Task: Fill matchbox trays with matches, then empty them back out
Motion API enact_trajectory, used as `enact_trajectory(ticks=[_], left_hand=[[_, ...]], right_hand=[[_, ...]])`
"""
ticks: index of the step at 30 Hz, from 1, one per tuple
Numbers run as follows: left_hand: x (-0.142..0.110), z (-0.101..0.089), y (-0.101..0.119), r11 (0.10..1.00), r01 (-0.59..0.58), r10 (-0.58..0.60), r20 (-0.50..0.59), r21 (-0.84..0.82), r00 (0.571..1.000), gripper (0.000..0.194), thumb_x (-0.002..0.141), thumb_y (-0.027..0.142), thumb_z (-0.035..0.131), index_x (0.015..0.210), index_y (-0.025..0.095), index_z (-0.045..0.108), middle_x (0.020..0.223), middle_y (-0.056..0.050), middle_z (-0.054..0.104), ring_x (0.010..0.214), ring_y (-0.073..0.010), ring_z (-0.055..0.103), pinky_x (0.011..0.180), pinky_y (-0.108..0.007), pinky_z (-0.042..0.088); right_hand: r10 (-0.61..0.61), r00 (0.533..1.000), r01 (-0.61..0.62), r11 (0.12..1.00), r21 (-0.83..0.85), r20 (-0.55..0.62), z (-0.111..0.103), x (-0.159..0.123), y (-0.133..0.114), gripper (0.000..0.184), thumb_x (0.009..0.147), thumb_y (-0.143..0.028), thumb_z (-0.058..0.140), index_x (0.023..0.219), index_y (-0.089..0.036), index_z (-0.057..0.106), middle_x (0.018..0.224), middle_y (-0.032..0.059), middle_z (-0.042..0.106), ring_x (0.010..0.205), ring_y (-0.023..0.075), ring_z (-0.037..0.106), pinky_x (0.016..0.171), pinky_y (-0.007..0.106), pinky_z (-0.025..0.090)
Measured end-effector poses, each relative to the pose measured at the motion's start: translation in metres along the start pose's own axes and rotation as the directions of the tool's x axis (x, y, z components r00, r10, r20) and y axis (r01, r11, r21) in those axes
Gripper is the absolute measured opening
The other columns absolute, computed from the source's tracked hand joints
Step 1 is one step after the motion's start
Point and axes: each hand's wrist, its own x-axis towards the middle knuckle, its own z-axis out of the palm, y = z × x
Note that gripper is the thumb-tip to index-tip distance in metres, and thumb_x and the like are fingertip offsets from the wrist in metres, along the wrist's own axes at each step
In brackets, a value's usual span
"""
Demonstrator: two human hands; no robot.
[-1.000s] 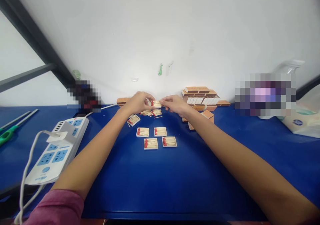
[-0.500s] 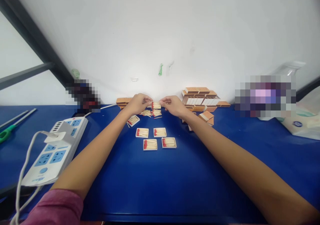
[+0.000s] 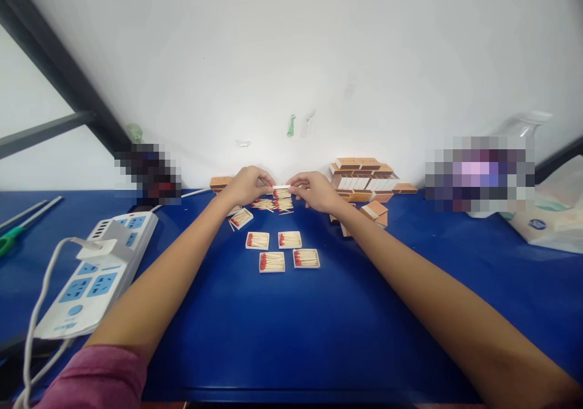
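Observation:
Between my two hands is a small white matchbox tray (image 3: 281, 187), pinched at its ends and tipped toward me. My left hand (image 3: 250, 184) has its fingers closed on the left end; my right hand (image 3: 314, 189) grips the right end. Red-headed matches (image 3: 283, 202) spill in a pile just below the tray, and more lie loose to the left. Close under my left hand a filled tray (image 3: 241, 217) sits askew, with a match or so beside it. Nearer to me, several trays full of matches (image 3: 272, 262) lie in two rows on the blue table (image 3: 273, 336).
Matchbox sleeves (image 3: 364, 175) are stacked against the wall at right, with a few loose boxes (image 3: 374, 210) in front. Another box (image 3: 221, 182) is behind my left hand. A white power strip (image 3: 98, 275) with cables, green-handled scissors (image 3: 9, 242) and a tissue pack (image 3: 542, 221) flank the workspace.
The tray between my hands has tipped over toward me, its matches now sliding onto the pile below. Both hands stay at its ends; the view has shifted slightly.

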Motion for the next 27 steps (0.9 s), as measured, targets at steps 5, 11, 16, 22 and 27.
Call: enact_trajectory(ticks=[5, 11, 16, 22, 27], left_hand=[[0.000, -0.004, -0.001, 1.000, -0.022, 0.022, 0.018, 0.002, 1.000, 0.019, 0.080, 0.025, 0.077, 0.096, 0.017, 0.082, 0.088, -0.007, 0.080, 0.073, -0.0163, 0.066, 0.068, -0.028, 0.049], [-0.001, -0.008, 0.001, 0.999, -0.041, 0.041, 0.020, 0.012, 0.999, 0.019, 0.077, 0.024, 0.080, 0.095, 0.019, 0.084, 0.080, -0.005, 0.079, 0.065, -0.0145, 0.062, 0.065, -0.028, 0.047], [-0.003, -0.010, 0.006, 0.999, -0.049, 0.049, -0.004, 0.009, 0.999, 0.017, 0.076, 0.026, 0.082, 0.091, 0.018, 0.085, 0.074, -0.005, 0.078, 0.060, -0.0132, 0.059, 0.062, -0.027, 0.045], [-0.005, -0.012, 0.012, 0.999, -0.047, 0.048, -0.023, 0.005, 0.999, 0.013, 0.075, 0.022, 0.083, 0.087, 0.019, 0.084, 0.078, -0.004, 0.079, 0.062, -0.0134, 0.063, 0.060, -0.026, 0.046], [-0.006, -0.018, 0.013, 0.999, -0.045, 0.044, -0.029, -0.011, 0.999, 0.018, 0.074, 0.021, 0.083, 0.092, 0.017, 0.083, 0.077, -0.005, 0.079, 0.062, -0.0135, 0.065, 0.060, -0.025, 0.049]], right_hand=[[0.001, 1.000, -0.001, 1.000, 0.018, 0.028, -0.002, -0.002, -0.003, 0.015, 0.087, -0.017, 0.072, 0.101, -0.014, 0.077, 0.088, 0.0088, 0.077, 0.068, 0.0156, 0.069, 0.038, 0.016, 0.048], [-0.054, 0.998, 0.055, 0.998, -0.043, 0.039, -0.003, -0.003, -0.003, 0.016, 0.086, -0.019, 0.073, 0.100, -0.014, 0.079, 0.085, 0.0090, 0.077, 0.064, 0.0168, 0.070, 0.038, 0.019, 0.047], [-0.098, 0.995, 0.101, 0.970, -0.221, 0.022, -0.007, -0.005, -0.008, 0.019, 0.089, -0.020, 0.069, 0.103, -0.018, 0.081, 0.071, 0.0040, 0.075, 0.057, 0.0148, 0.066, 0.049, 0.022, 0.046], [-0.253, 0.967, 0.225, 0.842, -0.490, 0.010, -0.010, -0.012, -0.024, 0.020, 0.093, -0.017, 0.066, 0.103, -0.020, 0.083, 0.079, 0.0060, 0.079, 0.074, 0.0195, 0.071, 0.074, 0.029, 0.046], [-0.313, 0.948, 0.242, 0.814, -0.528, -0.048, -0.009, -0.012, -0.024, 0.019, 0.094, -0.023, 0.068, 0.105, -0.023, 0.083, 0.087, 0.0057, 0.080, 0.082, 0.0218, 0.070, 0.077, 0.030, 0.043]])
